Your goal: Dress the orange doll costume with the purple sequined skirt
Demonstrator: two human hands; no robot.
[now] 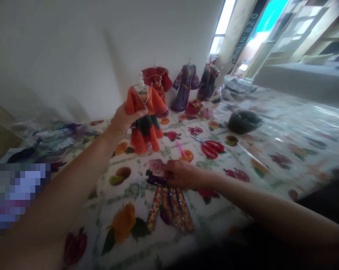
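Note:
My left hand [124,119] is closed around the waist of a small doll-sized dress form in an orange dress [147,140] with beaded trim and a dark green panel, held upright. Lower on the table, my right hand [180,173] has its fingers curled at the dark top band of a small piece of trimmed cloth strips [173,210], yellow and red with shiny edges. The strips fan out towards me over the tablecloth. Just beyond the right hand lie a pink stick [181,149] and red-handled scissors [211,149] with the blades pointing away.
Against the wall stand similar figures in a red dress [158,80], a purple robe [187,88] and dark clothing [208,82]. A dark rounded bundle [244,121] sits at the right. Clear plastic bags [59,137] lie at the left. Fruit-patterned cloth [107,210] covers the table.

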